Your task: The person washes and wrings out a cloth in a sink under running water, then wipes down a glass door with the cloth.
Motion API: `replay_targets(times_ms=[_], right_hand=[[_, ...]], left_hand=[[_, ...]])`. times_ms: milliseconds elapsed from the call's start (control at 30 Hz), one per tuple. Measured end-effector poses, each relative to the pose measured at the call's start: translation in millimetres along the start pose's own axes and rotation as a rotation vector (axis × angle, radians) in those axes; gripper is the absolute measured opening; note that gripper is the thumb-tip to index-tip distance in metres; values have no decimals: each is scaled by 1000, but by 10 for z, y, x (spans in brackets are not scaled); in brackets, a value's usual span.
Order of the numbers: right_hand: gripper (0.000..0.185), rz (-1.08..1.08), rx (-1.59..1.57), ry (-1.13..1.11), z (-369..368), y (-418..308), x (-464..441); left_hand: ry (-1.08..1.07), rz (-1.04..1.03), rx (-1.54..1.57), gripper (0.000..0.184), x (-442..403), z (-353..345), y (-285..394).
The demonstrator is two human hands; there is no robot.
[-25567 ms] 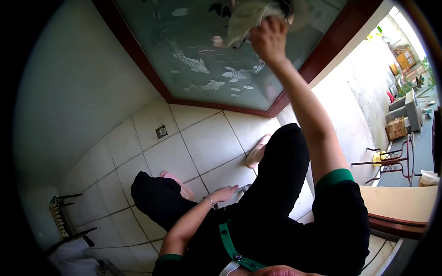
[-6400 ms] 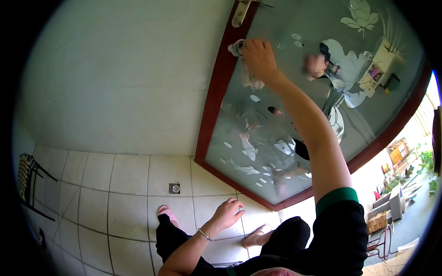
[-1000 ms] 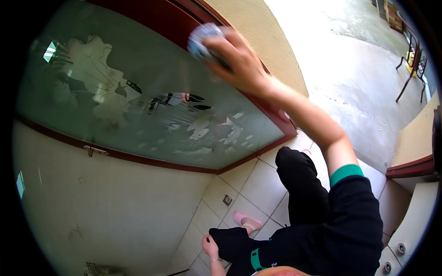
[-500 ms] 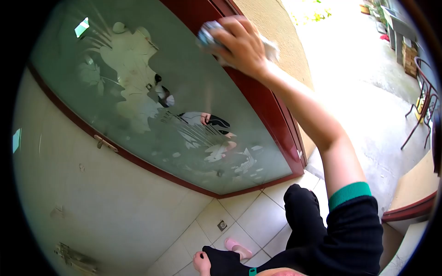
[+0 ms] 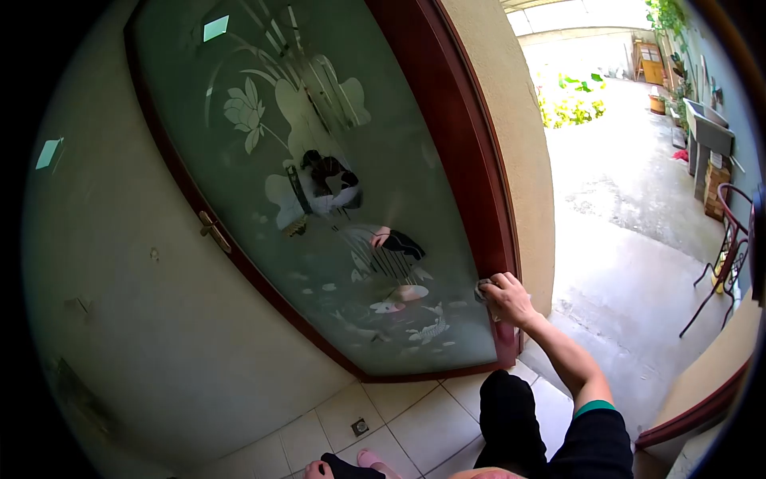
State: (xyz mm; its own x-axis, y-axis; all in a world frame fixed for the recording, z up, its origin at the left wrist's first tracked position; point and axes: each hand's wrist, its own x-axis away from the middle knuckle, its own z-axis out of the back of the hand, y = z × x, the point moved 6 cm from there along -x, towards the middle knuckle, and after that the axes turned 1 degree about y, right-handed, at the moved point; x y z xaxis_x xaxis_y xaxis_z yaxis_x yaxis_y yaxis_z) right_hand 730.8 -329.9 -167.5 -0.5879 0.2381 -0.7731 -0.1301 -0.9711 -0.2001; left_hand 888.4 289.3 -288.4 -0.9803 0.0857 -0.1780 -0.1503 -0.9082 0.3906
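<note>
My right hand (image 5: 511, 299) is closed around a crumpled greyish cloth (image 5: 483, 290) and presses it against the dark red door frame (image 5: 447, 136), low on the frame's right side. Next to it is the frosted glass panel (image 5: 383, 160) of the door, etched with a lotus flower, leaves and fish, and my reflection shows in it. At the bottom edge my left hand (image 5: 318, 471) lies by my black-clothed knee; it is partly cut off, and I cannot make out how its fingers are placed.
A metal door handle (image 5: 214, 231) sits on the door's left stile. White floor tiles (image 5: 407, 411) with a small drain (image 5: 360, 427) lie below. Outside to the right are a concrete yard (image 5: 614, 255), a metal chair (image 5: 730, 239), a grey sink (image 5: 710, 132) and green plants (image 5: 570, 100).
My right hand has moved with the cloth from high on the door frame down to its lower part. My view has tilted up, showing more of the yard.
</note>
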Motion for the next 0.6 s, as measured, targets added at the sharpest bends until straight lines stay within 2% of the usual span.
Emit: replay_targets(times_ms=[33,67,167,233,267,300,333,400,433,500,600], right_hand=[[48,-152,-164,-54,103,-18,-104],[55,-167,-228,21,390,-126,-337],[50,32,-244,359,1268,-370,-1319],[38,342,-59,611,1959,-678,-2071],[39,269,6,693,2162,-655,-2485],[37,319,58,820,2462,-826,-2787],[46,308,132,891,2662,-927,-3061],[46,366,219,1029,2969,-1183,-3345],[46,348,214,1013,2921,-1133,-3423],[55,121,346,716,2715,-960,-3617],[59,181,261,767,2585,-865,-3554]], left_hand=[[13,-19,18,32,-4,-2,-19],[27,-38,34,32,-17,9,-24],[-2,-11,26,32,-69,-3,6],[8,-31,-19,32,-101,-10,26],[5,-33,-19,32,-113,-12,65],[-1,-31,-3,32,-116,2,134],[-12,-27,5,33,-91,28,182],[10,-32,-20,32,-88,14,235],[22,-49,-35,31,-93,4,245],[52,-90,-37,30,-79,-2,256],[52,-87,-26,30,-87,-18,227]])
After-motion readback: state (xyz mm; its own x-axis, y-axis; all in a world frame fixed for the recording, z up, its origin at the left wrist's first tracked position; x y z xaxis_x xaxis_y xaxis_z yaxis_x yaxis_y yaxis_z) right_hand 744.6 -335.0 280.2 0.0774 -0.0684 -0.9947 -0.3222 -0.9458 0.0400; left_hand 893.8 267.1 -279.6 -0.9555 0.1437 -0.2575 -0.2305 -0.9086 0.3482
